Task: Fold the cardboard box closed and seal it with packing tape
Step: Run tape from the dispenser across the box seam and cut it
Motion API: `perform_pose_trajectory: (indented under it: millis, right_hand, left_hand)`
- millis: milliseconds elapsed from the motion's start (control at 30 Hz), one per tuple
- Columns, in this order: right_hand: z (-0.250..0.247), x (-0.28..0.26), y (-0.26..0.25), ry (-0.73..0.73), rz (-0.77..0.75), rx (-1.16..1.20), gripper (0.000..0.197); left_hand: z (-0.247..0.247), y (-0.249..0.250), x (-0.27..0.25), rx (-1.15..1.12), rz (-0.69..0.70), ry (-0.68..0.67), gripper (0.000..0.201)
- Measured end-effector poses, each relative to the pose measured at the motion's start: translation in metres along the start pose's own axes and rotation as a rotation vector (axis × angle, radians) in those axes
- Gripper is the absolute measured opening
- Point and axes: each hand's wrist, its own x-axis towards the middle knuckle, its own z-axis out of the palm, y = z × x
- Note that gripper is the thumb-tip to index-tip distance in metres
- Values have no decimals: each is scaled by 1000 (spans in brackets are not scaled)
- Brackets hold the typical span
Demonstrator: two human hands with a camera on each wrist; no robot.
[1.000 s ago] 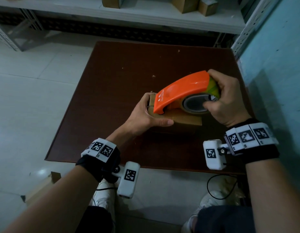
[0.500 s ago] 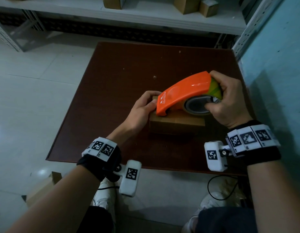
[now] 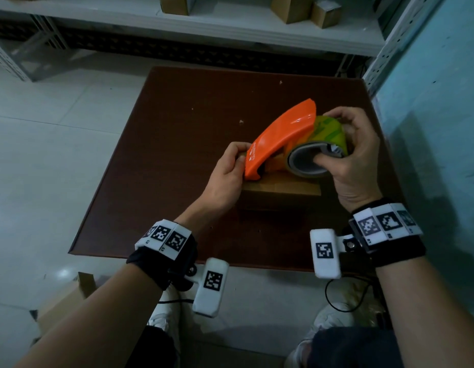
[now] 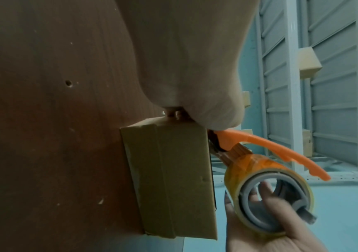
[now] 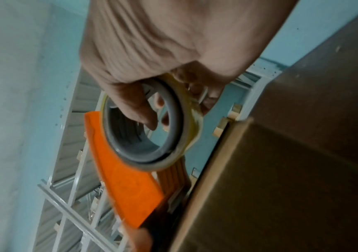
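Observation:
A small cardboard box (image 3: 282,190) lies with its flaps down on the brown table (image 3: 177,155). My right hand (image 3: 328,138) grips an orange tape dispenser (image 3: 281,134), thumb inside the grey core of the yellowish tape roll (image 3: 326,136), fingers over the top. The dispenser's nose rests on the box's left top edge and its rear is tilted up. My left hand (image 3: 239,158) holds the box's left end, fingers curled by the nose. In the left wrist view the box (image 4: 169,179) shows taped seams, with the roll (image 4: 270,196) beside it. The right wrist view shows the roll (image 5: 152,127) and the box (image 5: 281,187).
A white metal shelf (image 3: 230,25) with several cardboard boxes (image 3: 305,7) stands behind the table. A blue wall (image 3: 437,107) is close on the right. Another carton (image 3: 63,298) sits on the tiled floor at the lower left. A black cable (image 3: 344,296) lies by my feet.
The right hand has tipped the dispenser's rear up, baring more of the roll. The left thumb has left the box's front face and moved up to its left top edge.

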Motion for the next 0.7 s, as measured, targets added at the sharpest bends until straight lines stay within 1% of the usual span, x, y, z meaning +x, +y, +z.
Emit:
perform_pose_trajectory:
  millis: [100,200,267,333,433,533,600,700]
  right_hand:
    - [17,-11,-2,156,159,170,60]
    - [32,-19,-6,309,270,335,54]
    - [36,-20,-7,372,314,337,53]
    - [37,-21,-4,398,345,289,54]
    - [36,-22,-1,408,322,92,51]
    - [29,-21,-1,378,234,-83,38]
    - [24,-18,-4,346,157,-134,31]
    - [22,-15,-8,295,70,-178,27]
  left_hand:
    - [1,-1,0,3,2,12,29]
    - [2,-1,1,-1,-8,24,29]
    - [3,-2,0,-12,-8,34,28]
    - [4,-4,0,-30,6,49,28]
    - [5,-4,-2,-32,10,62,32]
    - [5,-6,-1,-59,9,79,29]
    - [5,-6,-1,-51,20,79,27]
    - [6,-7,-1,28,61,66,28]
